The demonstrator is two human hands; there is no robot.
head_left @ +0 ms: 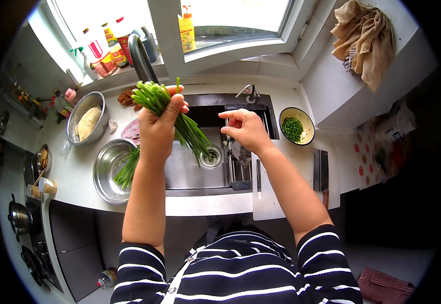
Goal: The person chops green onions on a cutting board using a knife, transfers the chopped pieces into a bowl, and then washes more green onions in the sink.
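Note:
My left hand (158, 124) is closed around a bunch of garlic chives (192, 136), raised above the sink's left side. Cut-looking ends stick up past the fingers, and long green leaves hang down to the right. Right of it, over the sink (184, 175), my right hand (248, 133) has thumb and forefinger apart, with nothing visible between them. Its other fingers are curled. More chives (127, 169) lie in a steel bowl (98, 175) left of the sink, partly behind my left forearm. Chopped greens (292, 130) sit in a cream bowl (309, 133) at the right.
A white cutting board (271, 200) with a cleaver (321, 169) lies right of the sink. A dark faucet (140, 58) arches behind the chives. A rack (238, 169) spans the sink's right side. Dough (87, 124) fills a metal bowl (72, 133) at the far left.

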